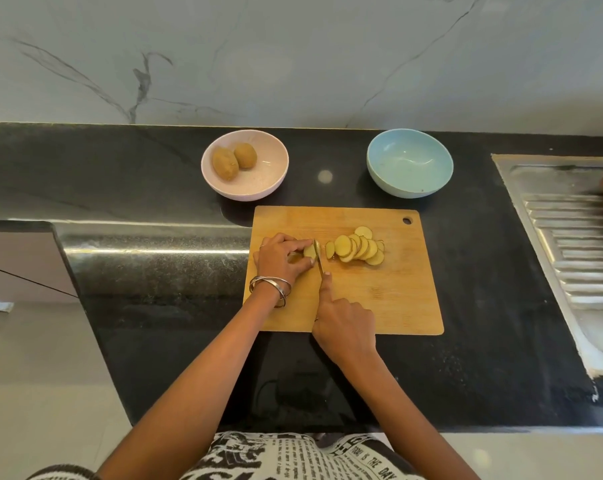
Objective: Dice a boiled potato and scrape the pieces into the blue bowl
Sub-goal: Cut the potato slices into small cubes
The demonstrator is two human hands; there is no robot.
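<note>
On the wooden cutting board point(390, 299), my left hand point(282, 259) pins down the uncut end of a boiled potato point(309, 251). My right hand point(343, 327) grips a knife point(318, 258), index finger stretched along its spine, the blade standing in the potato right beside my left fingertips. A fanned row of round potato slices point(357, 249) lies to the right of the blade. The blue bowl point(410, 168) stands empty behind the board's right half.
A pink bowl point(258, 181) with two whole potatoes point(234, 161) sits behind the board's left corner. A steel sink drainboard point(570, 237) runs along the right. The black counter point(154, 271) ends at a step on the left.
</note>
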